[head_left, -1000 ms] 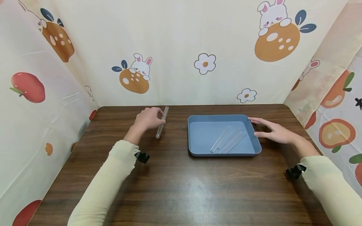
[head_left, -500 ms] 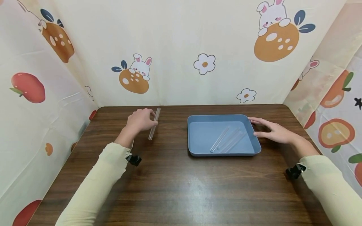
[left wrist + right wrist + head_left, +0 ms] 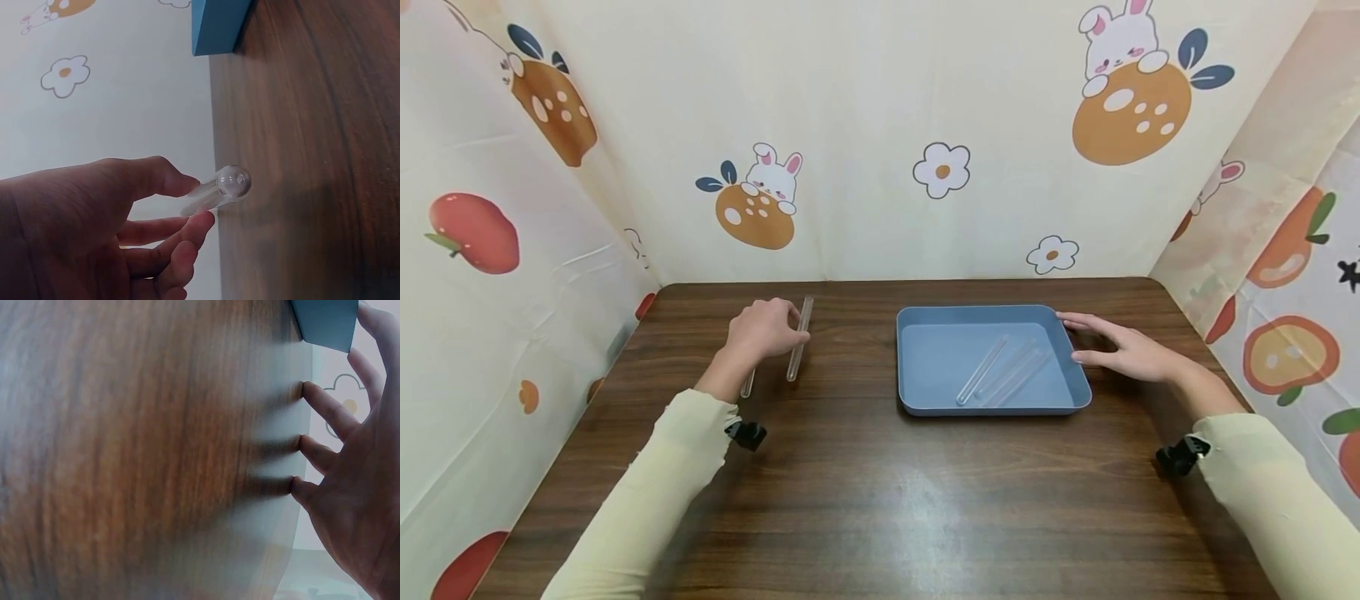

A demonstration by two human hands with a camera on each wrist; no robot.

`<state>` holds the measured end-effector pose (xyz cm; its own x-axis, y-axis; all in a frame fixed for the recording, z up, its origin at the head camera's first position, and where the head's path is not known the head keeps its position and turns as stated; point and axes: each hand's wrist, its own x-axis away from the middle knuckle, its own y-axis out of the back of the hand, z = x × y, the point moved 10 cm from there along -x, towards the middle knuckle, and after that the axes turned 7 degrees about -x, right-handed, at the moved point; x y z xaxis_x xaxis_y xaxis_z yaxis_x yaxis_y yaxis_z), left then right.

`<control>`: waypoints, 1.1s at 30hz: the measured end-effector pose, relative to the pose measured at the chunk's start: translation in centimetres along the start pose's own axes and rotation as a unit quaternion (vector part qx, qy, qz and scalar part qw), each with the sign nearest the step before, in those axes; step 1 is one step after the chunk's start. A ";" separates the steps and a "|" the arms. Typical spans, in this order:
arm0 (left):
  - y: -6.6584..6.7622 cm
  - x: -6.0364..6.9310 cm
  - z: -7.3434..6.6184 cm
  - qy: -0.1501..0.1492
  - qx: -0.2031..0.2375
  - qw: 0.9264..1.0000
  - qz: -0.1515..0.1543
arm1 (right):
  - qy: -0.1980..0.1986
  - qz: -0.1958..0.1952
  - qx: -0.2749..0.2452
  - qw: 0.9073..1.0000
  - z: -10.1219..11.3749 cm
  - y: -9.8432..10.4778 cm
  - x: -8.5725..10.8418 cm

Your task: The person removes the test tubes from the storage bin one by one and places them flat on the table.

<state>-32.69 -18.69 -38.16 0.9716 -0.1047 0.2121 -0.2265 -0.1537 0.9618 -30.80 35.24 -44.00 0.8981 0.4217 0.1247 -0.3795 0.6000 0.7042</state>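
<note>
Well left of the tray (image 3: 943,333), one tube (image 3: 748,384) lies on the worktop (image 3: 850,500), partly hidden by the left hand (image 3: 762,327) I run from afar, fingers pinching a second tube (image 3: 796,357), long axis near to far, far end slanting trayward. At the tray's right wall, I rest the right hand (image 3: 1131,350), fingers extended, grasping nothing.

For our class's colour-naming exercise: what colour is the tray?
The tray is greyish blue, shown best in the head view.
</note>
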 end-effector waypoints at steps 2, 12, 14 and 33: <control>-0.3 0.2 0.2 0.005 0.000 1.000 0.002 | -0.001 0.000 0.001 1.000 -0.1 0.0 0.0; -1.9 0.0 1.3 0.023 -0.005 1.000 0.013 | 0.005 0.000 -0.002 1.000 -0.1 -0.1 -0.1; -2.1 -0.1 1.4 0.026 -0.007 0.999 0.016 | 0.006 0.000 -0.003 1.000 -0.1 0.0 -0.1; -3.1 -0.6 2.0 0.043 -0.012 0.999 0.031 | 0.006 -0.001 -0.005 1.000 -0.3 0.1 -0.2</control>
<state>-32.66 -20.10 -41.60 0.9582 -0.0285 0.2847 -0.2860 -0.1258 0.9499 -31.04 35.44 -44.22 0.8959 0.4289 0.1155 -0.3808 0.6077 0.6969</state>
